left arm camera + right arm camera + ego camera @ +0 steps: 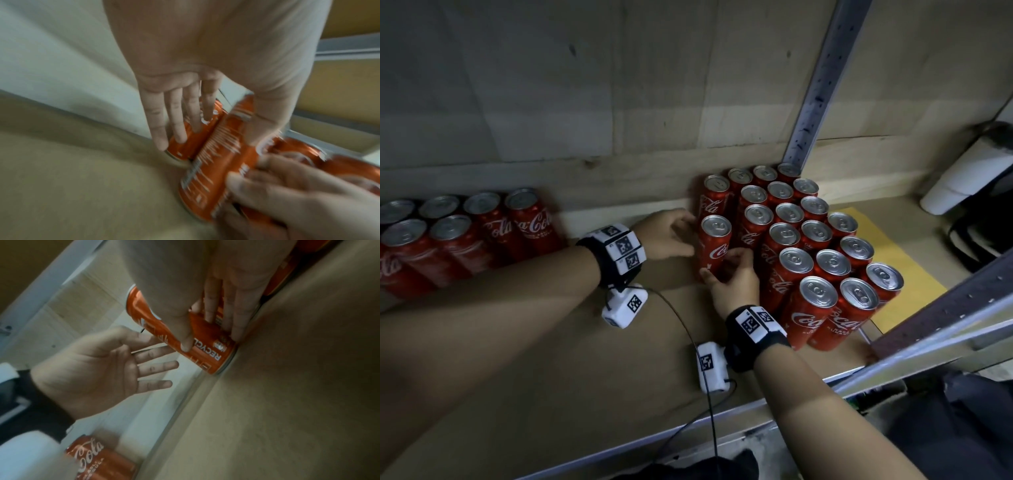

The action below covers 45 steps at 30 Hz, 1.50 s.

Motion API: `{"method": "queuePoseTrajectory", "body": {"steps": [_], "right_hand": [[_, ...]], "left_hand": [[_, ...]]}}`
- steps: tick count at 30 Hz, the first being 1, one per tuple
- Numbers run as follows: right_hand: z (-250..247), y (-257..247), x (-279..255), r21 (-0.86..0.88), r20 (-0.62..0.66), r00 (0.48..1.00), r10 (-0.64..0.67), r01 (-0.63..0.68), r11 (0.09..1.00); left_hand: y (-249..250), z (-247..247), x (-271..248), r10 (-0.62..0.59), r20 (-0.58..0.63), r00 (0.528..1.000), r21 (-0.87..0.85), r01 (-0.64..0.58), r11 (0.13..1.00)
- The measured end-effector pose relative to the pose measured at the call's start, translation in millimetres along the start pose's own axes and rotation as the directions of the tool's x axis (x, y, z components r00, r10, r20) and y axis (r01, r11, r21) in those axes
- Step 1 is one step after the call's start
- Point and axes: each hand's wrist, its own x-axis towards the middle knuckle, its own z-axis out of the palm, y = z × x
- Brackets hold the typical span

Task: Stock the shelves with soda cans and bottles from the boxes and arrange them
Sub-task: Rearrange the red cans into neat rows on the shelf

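shelf [619, 359] carries two lots of red cans: a big block [822, 246] on the right, a smaller group [458, 236] at far left. step in hand, as i judge it: squaring a single can [714, 246] into the left edge of the big block. it stands upright, just beside its neighbours. right grip [732, 277] has thumb and fingers curled round the can low down. left grip [671, 234] lies flat, fingers straight, touching the cans from the left. next move likely needs a small push right, then release, without tipping the can.
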Motion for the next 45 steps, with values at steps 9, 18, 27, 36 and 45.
{"method": "queuePoseTrajectory", "body": {"steps": [9,18,27,36,45], "right_hand": [[-50,-24,-32,-0.323,0.318,0.944,0.086,0.023,0.946],[-86,-4,-74,-0.569,0.635,0.772,-0.036,0.499,0.654],[-69,19,-67,-0.674,0.61,0.792,0.034,0.496,0.548],[-74,20,-65,-0.666,0.628,0.776,0.068,0.49,0.563],[-76,11,-62,-0.66,0.62,0.778,0.101,0.449,0.602]], "left_hand": [[2,42,-1,0.089,-0.043,0.995,-0.083,-0.092,0.992],[12,53,16,0.028,-0.22,0.975,-0.131,-0.057,0.99],[23,52,32,0.002,-0.306,0.952,-0.111,-0.037,0.993],[24,59,54,-0.163,-0.353,0.921,-0.099,0.136,0.986],[-9,56,93,-0.194,-0.224,0.955,-0.058,0.185,0.981]]}}
